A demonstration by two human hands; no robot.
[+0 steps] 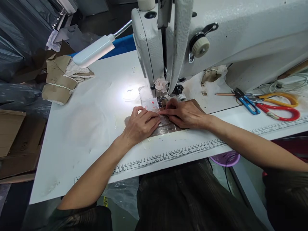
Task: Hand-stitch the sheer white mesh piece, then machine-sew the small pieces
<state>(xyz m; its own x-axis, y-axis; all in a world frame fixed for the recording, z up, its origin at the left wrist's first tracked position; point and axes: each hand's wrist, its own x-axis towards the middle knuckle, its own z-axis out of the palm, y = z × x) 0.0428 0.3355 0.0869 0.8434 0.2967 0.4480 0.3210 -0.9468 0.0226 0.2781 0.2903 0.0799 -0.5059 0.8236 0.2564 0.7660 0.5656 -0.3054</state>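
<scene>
A piece of brown fabric (167, 129) with a sheer, shiny layer lies on the white table just in front of the sewing machine's presser foot (163, 101). My left hand (141, 124) rests on its left part, fingers bent and held close together on the cloth. From the right, my right hand (186, 114) grips the same fabric, its index finger reaching toward the left fingertips. The fingertips almost meet beside the foot, and what lies right under them is hidden. A pale pink ruffled scrap (160, 84) hangs on the machine head near the needle.
The sewing machine (228, 35) spans the back right. A lamp (93, 51) shines from the left. Bundled fabric pieces (59, 77) lie at the far left edge. Blue snips (250, 104) and red-handled scissors (280, 111) lie at right. A ruler strip (168, 157) runs along the front edge.
</scene>
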